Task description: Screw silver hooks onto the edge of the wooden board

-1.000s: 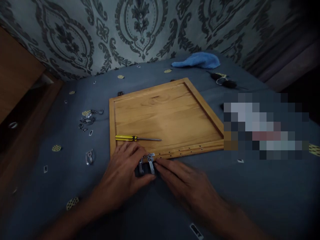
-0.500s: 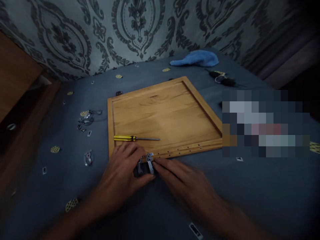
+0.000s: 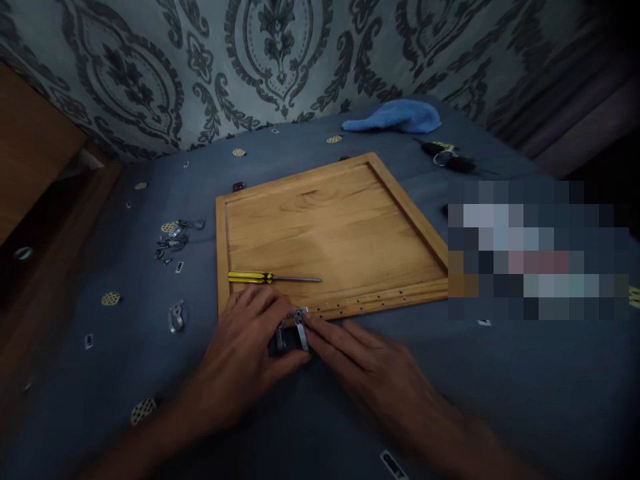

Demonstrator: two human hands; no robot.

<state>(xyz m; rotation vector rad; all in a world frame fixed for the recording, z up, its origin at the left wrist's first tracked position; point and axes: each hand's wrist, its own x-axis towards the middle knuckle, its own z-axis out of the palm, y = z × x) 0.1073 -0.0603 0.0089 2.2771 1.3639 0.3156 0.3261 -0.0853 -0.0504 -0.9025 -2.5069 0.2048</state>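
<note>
A framed wooden panel [image 3: 325, 227] lies flat, with a row of small dark holes along its near edge. At that edge stands a curved metal bracket [image 3: 301, 328], and a second metal bracket [image 3: 281, 339] is beside it, partly covered by fingers. My left hand [image 3: 245, 333] curls around the brackets, thumb below and fingers over the panel's edge. My right hand [image 3: 365, 350] has its fingers together, their tips pressed against the right bracket; its thumb is hidden. Just above my left hand, a yellow-handled screwdriver [image 3: 273, 277] rests on the panel.
A loose metal bracket [image 3: 177, 316] and a small heap of metal pieces [image 3: 174, 241] lie on the dark patterned cloth [image 3: 100, 400] at left. A blue cloth [image 3: 395, 117] and a black object with a ring [image 3: 447, 158] are behind. A blurred patch covers the right side.
The fingertips of my right hand have shifted slightly up and left onto the top of the right bracket. My left hand stays in nearly the same place. The view has moved a little.
</note>
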